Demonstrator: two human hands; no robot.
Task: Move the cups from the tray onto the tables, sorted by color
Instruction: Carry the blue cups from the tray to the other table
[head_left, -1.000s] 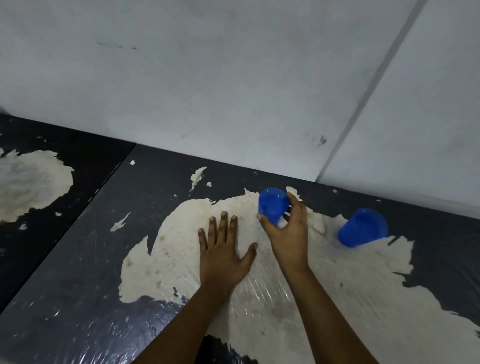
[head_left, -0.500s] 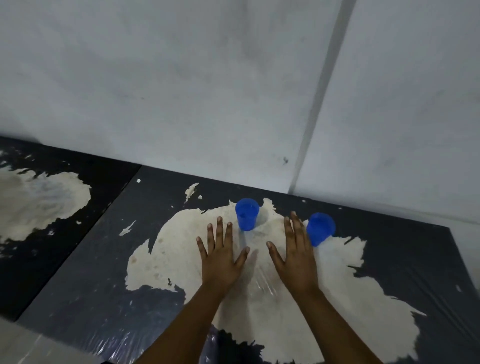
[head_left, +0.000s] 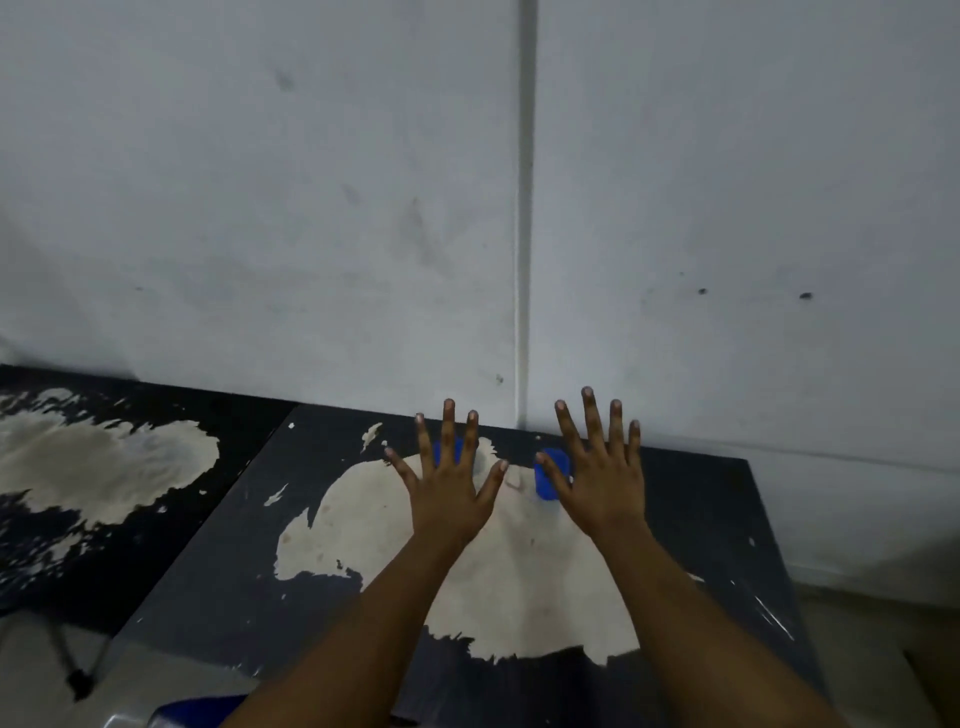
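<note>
**Both hands free, two blue cups set down near the back edge**

- Left hand (head_left: 447, 488) and right hand (head_left: 600, 475): fingers spread and straight, backs to the camera, grasping nothing. Whether they touch the desk (head_left: 218, 587) or hover above it, cannot tell.
- Left blue cup (head_left: 451, 451): mostly hidden behind the left fingers, only slivers of blue show. Near the desk's back edge, on the worn pale patch (head_left: 519, 571).
- Right blue cup (head_left: 549, 480): just beside the right thumb, also toward the back edge, apart from the other cup. Upright or tipped: cannot tell for either.
- Second desk (head_left: 93, 467) lies to the left, no cups seen on it in this view.
- Something blue (head_left: 202, 711) shows at the bottom edge; too cut off to identify. The tray is not in view.

Judgement: the blue placement looks finished here. Doing the step well means drawing both hands straight back and up, clear of the cups, so no finger clips a light cup. Then turn to the tray, and keep any other colour for the other desk.
</note>
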